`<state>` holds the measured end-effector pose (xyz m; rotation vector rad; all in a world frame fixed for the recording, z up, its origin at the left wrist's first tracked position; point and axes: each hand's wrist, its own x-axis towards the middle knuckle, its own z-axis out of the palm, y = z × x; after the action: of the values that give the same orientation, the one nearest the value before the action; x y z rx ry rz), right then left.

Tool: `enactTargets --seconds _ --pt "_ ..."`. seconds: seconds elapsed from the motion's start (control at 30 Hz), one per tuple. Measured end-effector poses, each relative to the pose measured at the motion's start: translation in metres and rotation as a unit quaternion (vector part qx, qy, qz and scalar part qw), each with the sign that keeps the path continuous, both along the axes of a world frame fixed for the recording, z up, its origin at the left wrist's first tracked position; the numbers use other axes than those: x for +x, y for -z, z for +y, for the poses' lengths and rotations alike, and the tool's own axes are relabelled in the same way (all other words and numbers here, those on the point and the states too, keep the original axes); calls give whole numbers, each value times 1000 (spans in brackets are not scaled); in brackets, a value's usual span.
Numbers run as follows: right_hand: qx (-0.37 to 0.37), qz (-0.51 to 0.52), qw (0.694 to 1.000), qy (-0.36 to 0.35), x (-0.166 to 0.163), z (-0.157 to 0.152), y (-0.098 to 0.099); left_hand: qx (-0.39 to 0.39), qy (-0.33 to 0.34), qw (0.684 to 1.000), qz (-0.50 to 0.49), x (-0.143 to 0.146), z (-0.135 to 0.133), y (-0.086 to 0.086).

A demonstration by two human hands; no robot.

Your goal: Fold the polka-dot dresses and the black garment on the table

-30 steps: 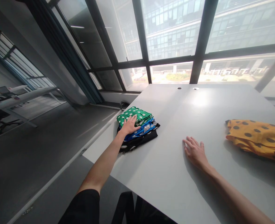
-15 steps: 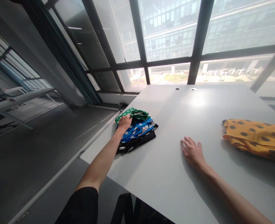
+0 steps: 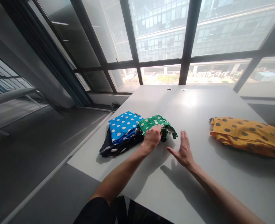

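My left hand [image 3: 153, 137] grips a folded green cloth with white polka dots [image 3: 151, 121], held just right of the pile and slightly over it. Its right end droops above the table. In that pile, a folded blue polka-dot cloth [image 3: 123, 124] lies on top of a black cloth with white dots [image 3: 111, 148]. My right hand [image 3: 183, 151] is raised to the right of the green cloth, thumb and fingers spread, holding nothing. Whether the green cloth is a garment or plain fabric, I cannot tell.
A folded yellow cloth with dark dots [image 3: 247, 132] lies on the right side of the white table [image 3: 198, 109]. Two round cable holes [image 3: 169, 89] sit near the far edge. Large windows [image 3: 160, 31] rise behind; the floor [image 3: 46, 149] shows beyond the table's left edge.
My left hand has pulled the green cloth off the pile to the right, uncovering the blue one. My right hand has lifted from the table and spread its fingers. The view has turned slightly right.
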<state>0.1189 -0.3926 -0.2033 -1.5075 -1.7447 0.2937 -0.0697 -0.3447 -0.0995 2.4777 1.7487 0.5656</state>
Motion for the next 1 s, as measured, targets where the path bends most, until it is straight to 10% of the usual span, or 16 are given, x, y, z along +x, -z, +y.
enactTargets --seconds 0.3,0.5,0.73,0.87,1.0 --pt "72 33 992 102 38 30 -27 8 149 988 -43 29 -7 -3" --pt "135 -91 980 -111 104 -3 -62 42 247 967 36 3 -42 25" --pt "1 -106 952 -286 96 -97 -48 -48 306 946 98 -32 -96 60" --pt "-38 -18 986 -159 100 -89 -31 -109 304 946 21 -39 -90 40" --pt "-54 -16 998 -16 89 -54 -19 -78 120 989 -27 -17 -72 49"
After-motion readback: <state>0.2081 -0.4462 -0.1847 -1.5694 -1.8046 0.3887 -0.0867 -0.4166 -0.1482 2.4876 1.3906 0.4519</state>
